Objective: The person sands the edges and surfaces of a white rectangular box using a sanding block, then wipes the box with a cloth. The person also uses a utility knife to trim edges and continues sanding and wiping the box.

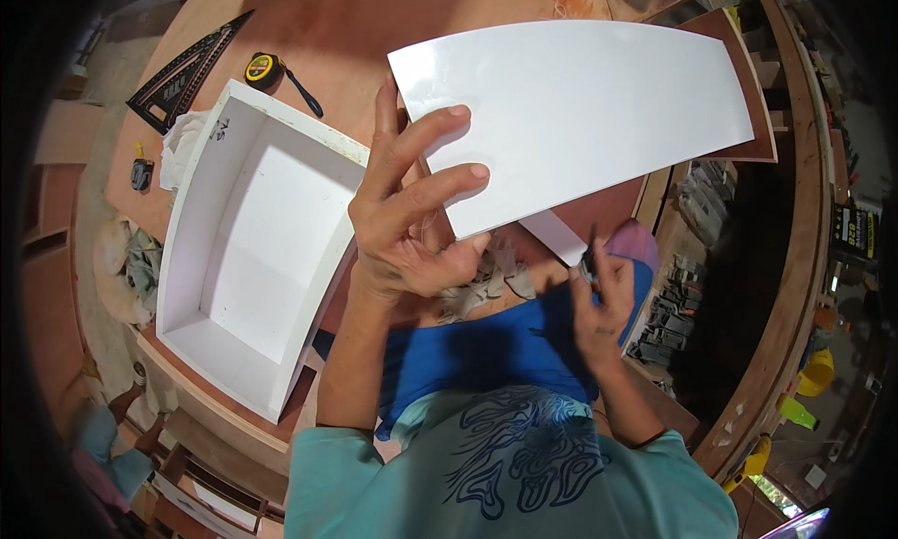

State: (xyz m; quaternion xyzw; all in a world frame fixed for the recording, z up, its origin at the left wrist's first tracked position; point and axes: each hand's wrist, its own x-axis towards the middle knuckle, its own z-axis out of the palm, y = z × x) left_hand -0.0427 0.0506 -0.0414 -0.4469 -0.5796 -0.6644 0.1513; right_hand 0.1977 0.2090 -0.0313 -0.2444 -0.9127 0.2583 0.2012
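A glossy white panel point(580, 118) with a curved far edge is held up in front of me, tilted. My left hand point(412, 193) grips its left end, two fingers spread across the white face and the thumb at the lower corner. Below its near edge a narrow white strip point(554, 238) sticks out toward my right hand point(599, 305). Between those right fingers is a thin dark tool point(589, 255), its kind too small to tell, close to the strip's end. Left of the panel, an open white box point(267, 230) with curved sides rests on the bench.
The brown wooden bench point(318, 24) carries a black triangular square point(182, 76), a yellow-black tape measure point(264, 70) and a smaller tape measure point(141, 173). Crumpled scraps point(482, 291) lie by my lap. Metal clamps point(678, 305) hang at right. Another person point(112, 445) is at lower left.
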